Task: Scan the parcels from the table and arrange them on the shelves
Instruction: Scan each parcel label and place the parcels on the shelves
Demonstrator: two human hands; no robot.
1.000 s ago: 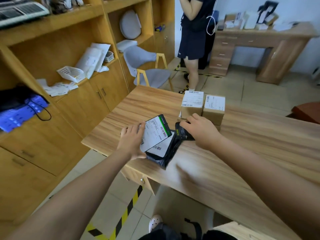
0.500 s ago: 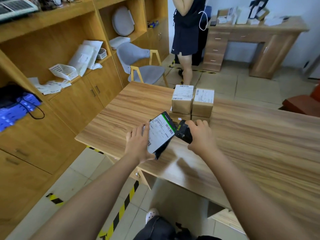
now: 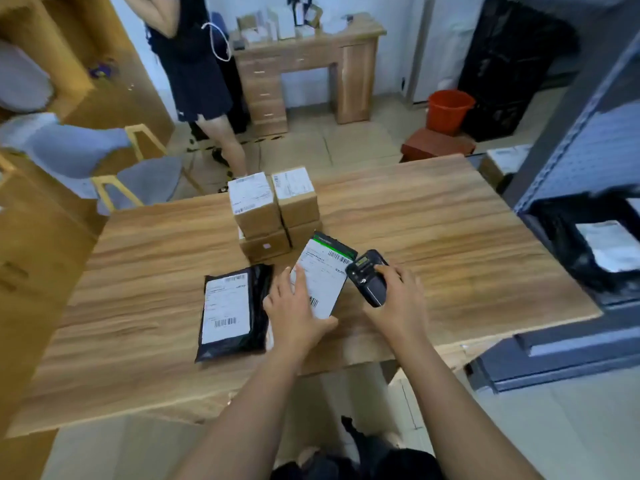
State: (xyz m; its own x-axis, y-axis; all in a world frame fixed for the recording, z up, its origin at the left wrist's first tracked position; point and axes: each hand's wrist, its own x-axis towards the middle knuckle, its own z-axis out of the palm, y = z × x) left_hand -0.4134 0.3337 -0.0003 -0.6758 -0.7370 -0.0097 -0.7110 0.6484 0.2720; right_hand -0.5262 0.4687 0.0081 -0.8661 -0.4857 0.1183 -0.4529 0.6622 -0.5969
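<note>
Table (image 3: 450, 237): the landmark; its near edge faces the wearer.
Boxes (image 3: 273, 209): on the table, mid-width, toward the far edge; two side by side on two more.
Bag (image 3: 232, 313): flat on the table, left of middle, nearer than the boxes.
Parcel (image 3: 323, 278): over the table, just right of the bag, in the left hand (image 3: 298, 313).
Scanner (image 3: 369, 277): over the table, just right of the parcel, in the right hand (image 3: 398, 306).
Chair (image 3: 104, 168): off the table's far left corner.
Person (image 3: 194, 64): behind the table, left of middle.
Desk (image 3: 311, 64): well behind the table, right of the person.
Stool (image 3: 436, 143): just behind the table's far right.
Bucket (image 3: 448, 110): behind the stool.
Rack (image 3: 571, 202): at the table's right end.
</note>
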